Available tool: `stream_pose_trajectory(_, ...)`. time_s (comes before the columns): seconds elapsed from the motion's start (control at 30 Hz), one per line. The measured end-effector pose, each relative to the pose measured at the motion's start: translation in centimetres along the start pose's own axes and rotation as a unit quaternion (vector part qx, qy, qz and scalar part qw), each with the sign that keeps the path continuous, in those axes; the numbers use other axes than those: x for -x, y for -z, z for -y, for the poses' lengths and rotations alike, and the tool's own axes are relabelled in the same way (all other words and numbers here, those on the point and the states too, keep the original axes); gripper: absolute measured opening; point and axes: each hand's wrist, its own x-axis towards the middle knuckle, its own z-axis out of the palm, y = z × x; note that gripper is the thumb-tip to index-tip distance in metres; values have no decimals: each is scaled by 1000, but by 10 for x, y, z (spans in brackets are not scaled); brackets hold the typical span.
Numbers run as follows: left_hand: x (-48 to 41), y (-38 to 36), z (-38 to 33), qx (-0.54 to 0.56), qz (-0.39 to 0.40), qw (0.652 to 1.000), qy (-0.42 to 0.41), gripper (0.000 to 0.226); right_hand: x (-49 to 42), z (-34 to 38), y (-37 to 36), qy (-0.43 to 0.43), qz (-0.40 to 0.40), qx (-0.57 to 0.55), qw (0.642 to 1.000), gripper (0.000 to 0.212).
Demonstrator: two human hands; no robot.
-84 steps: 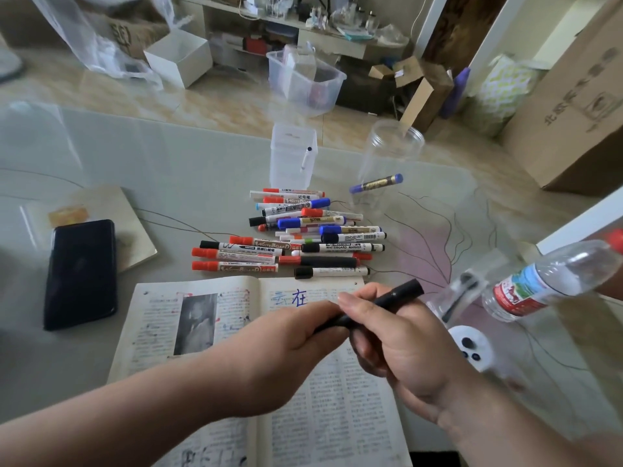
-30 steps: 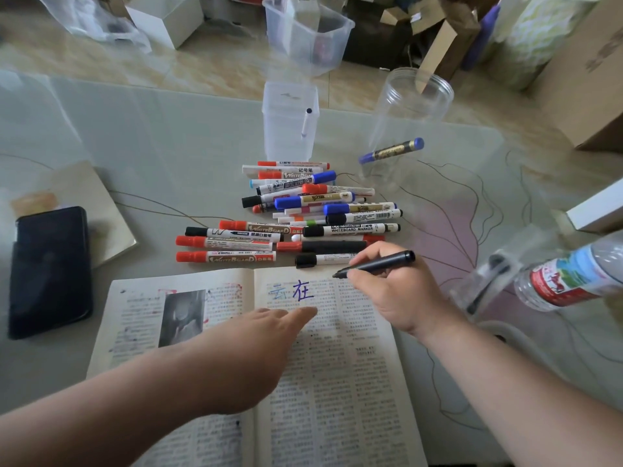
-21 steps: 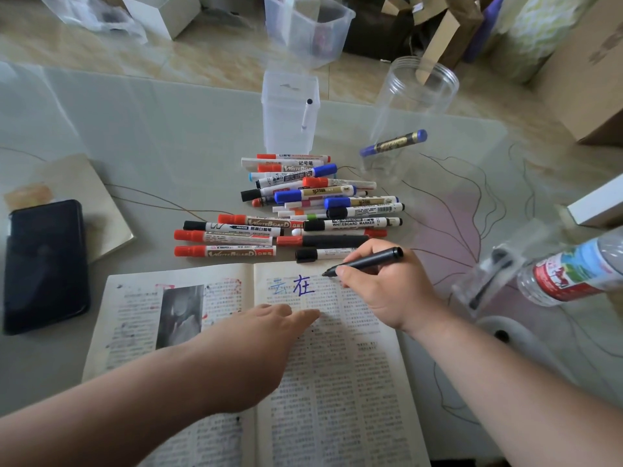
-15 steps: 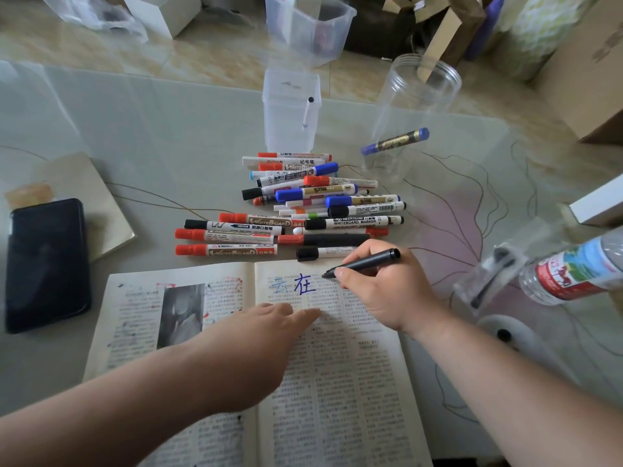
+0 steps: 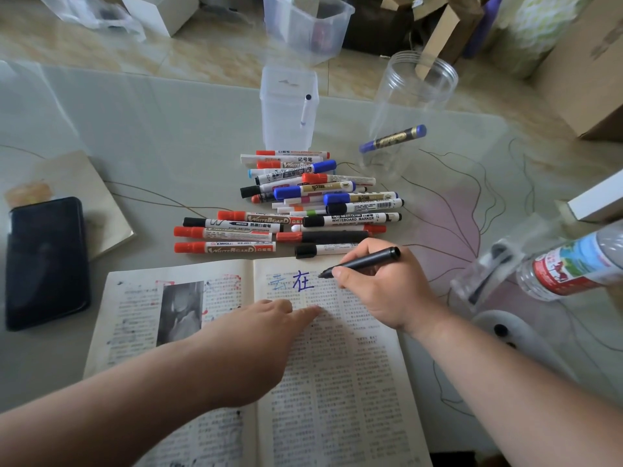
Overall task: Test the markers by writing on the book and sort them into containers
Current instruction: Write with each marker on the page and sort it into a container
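Marker pile point(image 5: 296, 203) behind book point(image 5: 337, 365) — containers point(image 5: 289, 109) behind pile — phone point(image 5: 47, 261) left.

Marker pile point(image 5: 303, 203) blocks both containers point(image 5: 289, 106); bare table point(image 5: 151, 129) lies left.

Black phone point(image 5: 47, 261) partly on tan booklet point(image 5: 91, 193), water bottle point(image 5: 573, 264) at right, clear bin point(image 5: 305, 26) on floor

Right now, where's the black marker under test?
Head view, centre-right: right hand grips the black marker, tip at the book's upper right page, beside the blue writing.
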Motion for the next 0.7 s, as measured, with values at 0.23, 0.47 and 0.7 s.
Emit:
stream_pose_trajectory(0.23,-1,0,0,-2,0,1000,2,84,-1,1,-1,-20,-16,53,998,14)
stream_pose_trajectory(0.47,1,3,-2,0,-1,1000,4,83,-4,-2,4,-24,-42,39,998,14)
stream_pose_trajectory(0.7,2,5,-4,3,6,1000,11,82,-2,-3,2,-2,-27,30,999,15)
